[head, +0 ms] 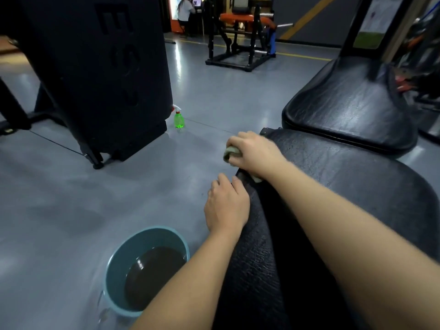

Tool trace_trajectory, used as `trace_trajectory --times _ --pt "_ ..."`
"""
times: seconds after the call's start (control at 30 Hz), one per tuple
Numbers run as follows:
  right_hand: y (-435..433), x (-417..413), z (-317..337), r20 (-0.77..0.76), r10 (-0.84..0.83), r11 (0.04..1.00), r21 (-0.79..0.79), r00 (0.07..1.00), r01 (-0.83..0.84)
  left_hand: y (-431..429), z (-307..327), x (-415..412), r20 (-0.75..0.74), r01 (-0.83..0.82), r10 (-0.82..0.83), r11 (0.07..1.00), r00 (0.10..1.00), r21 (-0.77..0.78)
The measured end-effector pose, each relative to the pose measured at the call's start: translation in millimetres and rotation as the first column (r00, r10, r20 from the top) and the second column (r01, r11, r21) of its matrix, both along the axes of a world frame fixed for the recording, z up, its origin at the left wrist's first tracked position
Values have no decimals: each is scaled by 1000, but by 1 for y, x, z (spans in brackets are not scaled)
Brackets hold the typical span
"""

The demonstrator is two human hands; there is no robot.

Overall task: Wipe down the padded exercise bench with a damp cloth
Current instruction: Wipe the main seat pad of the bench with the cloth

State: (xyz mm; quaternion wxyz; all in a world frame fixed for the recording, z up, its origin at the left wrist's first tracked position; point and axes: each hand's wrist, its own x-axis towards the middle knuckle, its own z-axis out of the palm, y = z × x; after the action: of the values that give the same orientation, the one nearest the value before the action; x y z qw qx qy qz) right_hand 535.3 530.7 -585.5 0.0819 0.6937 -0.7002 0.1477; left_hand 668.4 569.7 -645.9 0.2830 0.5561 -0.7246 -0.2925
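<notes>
1. Forearms reach along the padded bench [357, 186]; the left hand [226, 206] curls its fingers over the pad's left edge.
2. Just beyond it, the right hand [254, 151] clutches the bunched cloth [232, 153] against that same edge.
3. On the floor beside that edge stands a teal basin [116, 265] of murky water, with a green spray bottle [178, 119] farther off.
</notes>
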Motion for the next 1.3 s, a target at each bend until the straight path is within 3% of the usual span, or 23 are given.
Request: trace_trajectory --times 0.07,0.2,0.4,0.7,0.87,1.03,1.17,1.3 --pt "-6 -29 12 -42 -43 999 4 998 43 -3 -1 -2 1 -1 1 1000 1000 12" --pt "-12 -85 21 182 -288 933 -168 940 318 -6 -4 -6 42 -26 24 999 999 32" --pt "-26 -75 19 146 -432 873 -182 890 453 -6 -1 -10 82 -49 43 997 996 67" --pt "16 -41 -2 142 -170 940 -274 975 204 0 6 -4 24 -33 31 996 999 85" --pt "40 -18 -10 115 -30 983 -178 993 50 3 7 -2 17 -32 32 999 999 43" --pt "35 -50 1 96 48 991 -127 994 -35 -1 -1 -2 1 -24 24 1000 1000 20" --pt "-1 -75 15 85 -201 960 -180 976 213 -4 -4 -3 8 -12 12 1000 1000 22" --pt "-38 -84 24 89 -485 853 -168 870 493 -8 -7 -7 45 -23 21 999 999 42"
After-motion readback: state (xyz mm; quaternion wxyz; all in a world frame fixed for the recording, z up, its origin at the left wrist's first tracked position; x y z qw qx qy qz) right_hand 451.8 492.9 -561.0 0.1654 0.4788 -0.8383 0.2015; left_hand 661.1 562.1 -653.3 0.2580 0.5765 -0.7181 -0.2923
